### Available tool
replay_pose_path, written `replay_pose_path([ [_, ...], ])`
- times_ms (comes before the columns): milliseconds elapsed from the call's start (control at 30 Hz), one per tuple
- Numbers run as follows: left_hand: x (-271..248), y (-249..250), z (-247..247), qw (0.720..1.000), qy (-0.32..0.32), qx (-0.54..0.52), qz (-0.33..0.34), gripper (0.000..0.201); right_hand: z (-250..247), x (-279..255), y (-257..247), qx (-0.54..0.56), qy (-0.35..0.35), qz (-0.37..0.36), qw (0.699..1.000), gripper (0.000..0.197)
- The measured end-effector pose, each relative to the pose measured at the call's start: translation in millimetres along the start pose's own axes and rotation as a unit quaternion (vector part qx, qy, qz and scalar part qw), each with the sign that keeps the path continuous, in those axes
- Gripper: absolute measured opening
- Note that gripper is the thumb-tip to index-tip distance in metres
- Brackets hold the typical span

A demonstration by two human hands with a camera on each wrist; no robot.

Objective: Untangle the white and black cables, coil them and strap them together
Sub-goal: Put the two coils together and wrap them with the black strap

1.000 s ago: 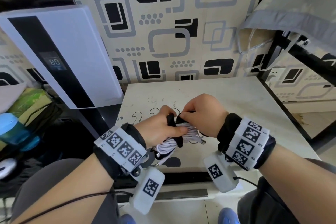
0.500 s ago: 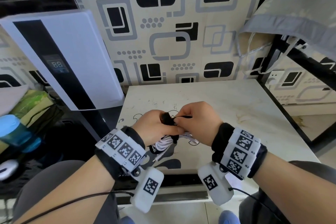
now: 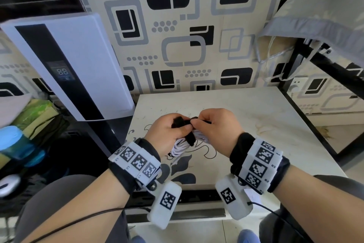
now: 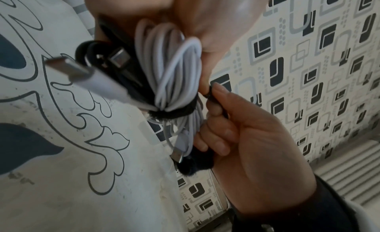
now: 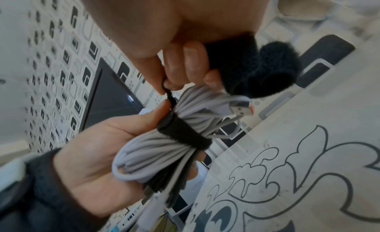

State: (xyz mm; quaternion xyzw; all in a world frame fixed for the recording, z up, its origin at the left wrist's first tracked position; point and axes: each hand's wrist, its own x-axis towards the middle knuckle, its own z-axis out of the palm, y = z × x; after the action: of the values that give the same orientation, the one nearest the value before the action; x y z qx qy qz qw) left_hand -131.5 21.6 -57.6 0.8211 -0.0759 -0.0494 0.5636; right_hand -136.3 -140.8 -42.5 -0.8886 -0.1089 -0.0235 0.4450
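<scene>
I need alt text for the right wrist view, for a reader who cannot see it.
Two hands hold a bundle of coiled white cable above a patterned table, with a black strap wrapped around its middle. The right hand pinches the strap's end; the left hand cradles the bundle.

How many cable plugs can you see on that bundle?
3: a white plug and black cable's plug at the left hand's end of the bundle, a third plug beyond the strap, by the right hand. Another may be hidden.

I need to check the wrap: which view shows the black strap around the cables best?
The right wrist view: the black strap shows as a full band cinching the cables. The left wrist view shows only its edge; in the head view both hands mostly hide it.
</scene>
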Motion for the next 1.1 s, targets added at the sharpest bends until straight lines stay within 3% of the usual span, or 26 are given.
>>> replay_pose_path([
  [167,7.8,1.7,-7.3,0.996,0.037,-0.079,-0.007,0.016,-0.1,-3.6,-1.0,0.069,0.016,-0.008,0.997,0.039],
  [333,12.6,-4.6,-7.9,0.993,0.044,-0.111,-0.023,0.021,-2.4,-13.9,2.8,0.134,0.002,0.039,0.990,0.042],
  [500,14.7,-5.7,-7.1,0.988,0.057,-0.139,-0.025,0.020,1.2,-26.4,7.2,0.234,-0.070,0.088,0.966,0.039],
  [633,15.4,-0.7,-10.9,0.963,0.088,-0.247,-0.056,0.015,3.6,-32.5,14.1,0.297,-0.135,0.098,0.940,0.035],
  [767,16.2,4.2,-16.2,0.930,0.067,-0.353,-0.078,0.016,0.7,-33.8,17.9,0.336,-0.175,0.092,0.921,0.039],
  [867,14.7,5.2,-19.7,0.906,0.050,-0.412,-0.090,0.043,-1.9,-34.0,19.6,0.372,-0.215,0.104,0.897,0.037],
  [1000,8.7,4.0,-24.9,0.887,-0.026,-0.456,-0.065,0.032,-6.7,-27.1,26.7,0.390,-0.290,0.141,0.863,0.037],
  [1100,3.6,1.3,-28.3,0.882,-0.078,-0.463,-0.029,0.029,-9.8,-19.9,35.2,0.375,-0.310,0.171,0.857,0.037],
])
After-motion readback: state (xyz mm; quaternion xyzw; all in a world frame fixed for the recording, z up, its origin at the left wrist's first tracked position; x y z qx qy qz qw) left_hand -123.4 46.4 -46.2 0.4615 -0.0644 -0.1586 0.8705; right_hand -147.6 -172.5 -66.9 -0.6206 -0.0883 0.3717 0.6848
